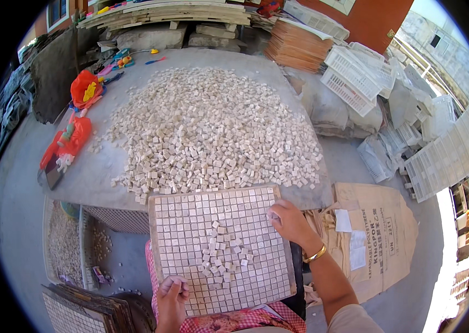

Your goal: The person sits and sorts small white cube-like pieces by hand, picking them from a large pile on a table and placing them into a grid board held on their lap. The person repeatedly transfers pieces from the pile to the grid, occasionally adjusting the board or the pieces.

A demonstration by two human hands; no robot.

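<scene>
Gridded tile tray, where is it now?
In the head view, the gridded tile tray sits low and central, between the left hand and right hand, just below the big heap of stone tiles.

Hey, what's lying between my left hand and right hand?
Head view: loose, small beige stone-like cubes, clustered on the square, tile-filled tray, between your left hand and right hand.

Pale, long wooden planks [162, 16] lie stacked along the top of the frame. Crumpled orange-red plastic bags [81, 133] sit at upper left, below small multicoloured plastic toys [121, 60]. At upper right, white slatted plastic crates [351, 80] lean beside a stack of thin orange-brown sheets [296, 47]. A flattened brown printed sack [404, 227] lies at lower right.
</scene>
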